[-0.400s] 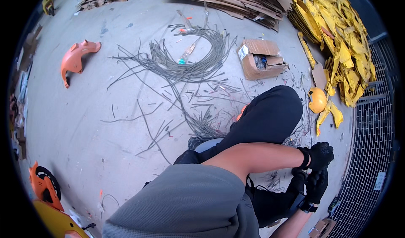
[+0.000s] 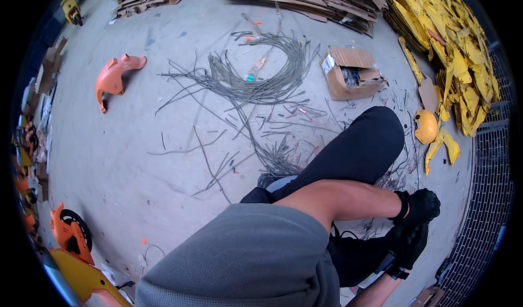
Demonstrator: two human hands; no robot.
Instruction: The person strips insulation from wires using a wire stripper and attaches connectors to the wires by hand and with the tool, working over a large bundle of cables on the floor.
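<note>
Both hands wear black gloves and meet at the lower right, beside my bent legs in dark trousers. My left hand is closed, knuckles up, at the end of the bare arm that crosses my body. Just below it, my right hand is closed too, with a dark watch on its wrist. The two hands touch or nearly touch. Whatever lies between their fingers is hidden or too small to make out. Cut bits of wire litter the floor beside them.
A coil of grey cables lies ahead, near an opened cardboard box. Yellow plastic parts are heaped at the right by a dark grating. Flattened cardboard is stacked behind. An orange shell lies left.
The view has shifted a little, so the floor things appear farther right. My left hand has tilted and lowered slightly toward the right hand; both remain closed together.
</note>
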